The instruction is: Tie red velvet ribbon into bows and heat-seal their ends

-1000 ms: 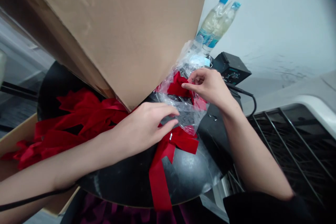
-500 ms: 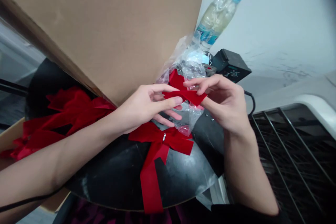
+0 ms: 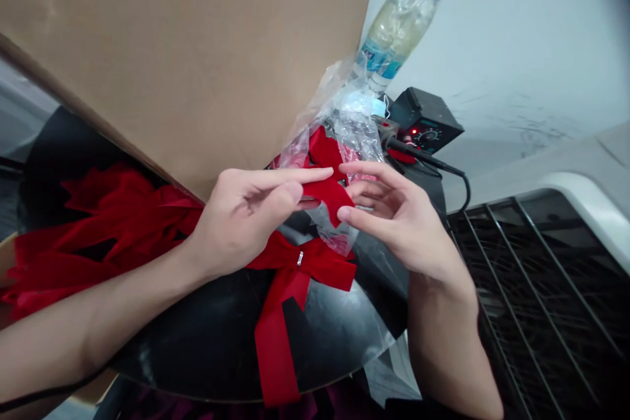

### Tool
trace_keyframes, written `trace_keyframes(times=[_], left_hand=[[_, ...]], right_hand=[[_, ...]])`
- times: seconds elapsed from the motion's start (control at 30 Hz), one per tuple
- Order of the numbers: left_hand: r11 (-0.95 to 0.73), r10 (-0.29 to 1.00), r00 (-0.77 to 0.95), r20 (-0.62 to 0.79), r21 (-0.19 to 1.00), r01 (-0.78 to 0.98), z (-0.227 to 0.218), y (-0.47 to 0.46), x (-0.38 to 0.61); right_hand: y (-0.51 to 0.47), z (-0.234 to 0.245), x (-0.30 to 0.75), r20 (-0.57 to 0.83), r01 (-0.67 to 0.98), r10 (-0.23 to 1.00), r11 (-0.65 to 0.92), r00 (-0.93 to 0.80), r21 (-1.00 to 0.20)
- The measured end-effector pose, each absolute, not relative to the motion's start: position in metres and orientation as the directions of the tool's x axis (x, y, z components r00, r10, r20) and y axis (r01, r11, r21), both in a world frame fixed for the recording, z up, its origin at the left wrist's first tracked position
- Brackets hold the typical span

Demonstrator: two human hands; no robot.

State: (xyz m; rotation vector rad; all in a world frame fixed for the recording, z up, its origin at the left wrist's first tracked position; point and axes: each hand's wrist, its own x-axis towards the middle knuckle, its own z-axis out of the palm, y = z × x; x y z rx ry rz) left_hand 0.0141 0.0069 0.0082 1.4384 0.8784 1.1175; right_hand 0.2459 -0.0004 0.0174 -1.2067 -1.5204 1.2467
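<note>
A short piece of red velvet ribbon [image 3: 331, 195] is held between my two hands above the table. My left hand [image 3: 246, 213] pinches its left part between thumb and fingers, the index finger stretched along it. At the ribbon's right end is my right hand [image 3: 401, 220], with its thumb against the edge and its curled fingers behind. Just below lies a red velvet bow [image 3: 322, 266] with a small silvery clip at its middle and a long tail hanging toward the table's front edge. The fingers partly hide the held ribbon.
A tall cardboard box [image 3: 221, 65] stands behind my left hand. Red bows [image 3: 123, 223] are heaped at left on the round black table [image 3: 197, 348]. Clear plastic bags [image 3: 354, 118], two bottles [image 3: 394, 33] and a black control box [image 3: 428, 121] stand behind. A wire rack [image 3: 531, 275] is at right.
The held ribbon has moved slightly left and lower, and its right end now tips downward. My right thumb has come to its near edge, and my left fingers have drawn together.
</note>
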Motion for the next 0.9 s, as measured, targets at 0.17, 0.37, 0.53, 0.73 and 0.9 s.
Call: trace_keyframes(times=[0.17, 0.37, 0.53, 0.73, 0.9], left_hand=[[-0.014, 0.959, 0.284, 0.019, 1.000, -0.021, 0.015, 0.009, 0.019], [0.149, 0.870, 0.482, -0.102, 0.987, -0.058, 0.020, 0.013, 0.013], [0.083, 0.867, 0.499, -0.010, 0.989, -0.126, 0.015, 0.012, 0.013], [-0.109, 0.924, 0.362, 0.125, 0.992, -0.063, 0.005, 0.011, 0.015], [-0.108, 0.902, 0.407, 0.144, 0.988, -0.110, 0.008, 0.010, 0.015]], right_hand=[[-0.007, 0.016, 0.245, 0.177, 0.288, 0.975, 0.209, -0.135, -0.935], [-0.022, 0.016, 0.241, 0.343, 0.325, 0.934, 0.357, -0.101, -0.876], [-0.031, 0.015, 0.240, 0.505, 0.462, 0.853, 0.503, -0.131, -0.731], [-0.039, 0.012, 0.245, 0.552, 0.566, 0.815, 0.543, -0.177, -0.620], [-0.044, 0.009, 0.241, 0.559, 0.544, 0.825, 0.508, -0.084, -0.667]])
